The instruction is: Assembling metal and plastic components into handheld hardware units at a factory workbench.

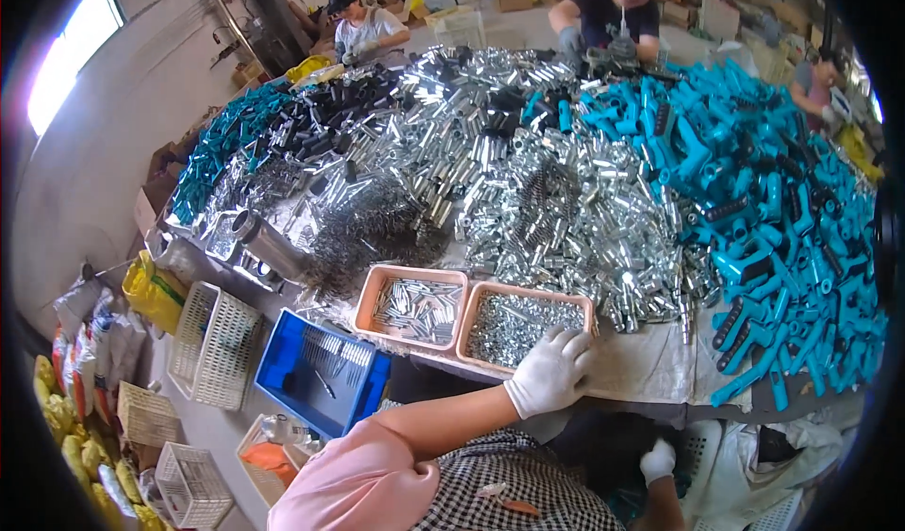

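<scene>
My left hand point(551, 371), in a white glove, reaches to the near right corner of a salmon-coloured tray point(462, 343) of small shiny metal pieces point(518, 328). Its fingers lie extended over the rim, and I see nothing held in them. Beside it on the left, a second salmon tray point(360, 310) holds slim metal pins point(415, 307). My right hand point(658, 460), gloved in white too, is low beside my lap, below the table edge, near a dark bundle point(613, 441). Its fingers are too small and partly hidden to read.
Silvery metal tubes point(594, 201), dark springs point(372, 215) and teal handles point(745, 173) heap the table. A blue crate point(273, 371) and a white basket point(236, 343) stand at the left. Co-workers point(368, 32) point(613, 13) work at the far side; another person point(818, 88) is at far right.
</scene>
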{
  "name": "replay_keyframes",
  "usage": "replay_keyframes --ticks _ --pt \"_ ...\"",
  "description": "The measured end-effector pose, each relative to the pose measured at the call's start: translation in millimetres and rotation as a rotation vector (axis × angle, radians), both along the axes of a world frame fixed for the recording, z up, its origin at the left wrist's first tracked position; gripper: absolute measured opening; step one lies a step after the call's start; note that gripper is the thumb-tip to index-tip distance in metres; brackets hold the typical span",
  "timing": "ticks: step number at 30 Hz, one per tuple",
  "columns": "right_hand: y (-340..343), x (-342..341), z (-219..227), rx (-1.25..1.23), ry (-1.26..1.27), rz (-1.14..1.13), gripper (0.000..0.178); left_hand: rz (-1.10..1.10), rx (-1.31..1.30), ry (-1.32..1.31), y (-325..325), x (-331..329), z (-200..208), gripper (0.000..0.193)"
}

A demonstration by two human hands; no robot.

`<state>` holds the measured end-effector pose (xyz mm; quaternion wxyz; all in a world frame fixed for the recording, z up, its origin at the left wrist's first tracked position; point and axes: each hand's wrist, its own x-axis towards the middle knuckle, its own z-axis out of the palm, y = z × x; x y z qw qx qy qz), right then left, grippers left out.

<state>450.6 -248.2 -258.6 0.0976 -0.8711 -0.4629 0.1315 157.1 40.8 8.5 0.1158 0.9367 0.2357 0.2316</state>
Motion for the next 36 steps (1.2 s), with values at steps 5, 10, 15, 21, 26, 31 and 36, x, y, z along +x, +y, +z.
replay_keyframes --ticks 5,10,15,21,26,31,36 --pt "41.4 -44.1 129.5 0.636 0.127 -0.010 0.007 -0.024 -0.273 -0.272 2.4 -17.6 6.7 0.043" --pt "93.6 -114.5 239.7 0.870 0.496 -0.047 0.008 0.071 -0.327 -0.299 60.5 -50.9 20.3 0.049" --pt "176.0 -153.9 277.2 0.907 0.340 0.393 0.009 0.349 -0.395 0.003 168.2 -70.2 56.2 0.062" --pt "256.8 -165.6 279.3 0.828 0.284 0.624 0.016 0.591 -0.185 0.287 307.7 -67.1 90.1 0.058" --pt "278.3 -161.5 264.1 0.863 0.140 0.511 0.018 0.909 -0.260 0.289 435.5 -77.8 79.9 0.048" --pt "281.9 -171.1 273.3 0.807 0.092 0.421 0.031 1.005 -0.200 0.391 514.8 -94.5 71.4 0.059" --pt "268.8 -149.0 258.3 0.634 0.001 0.483 0.046 0.920 -0.225 0.345 570.4 -99.8 69.1 0.109"
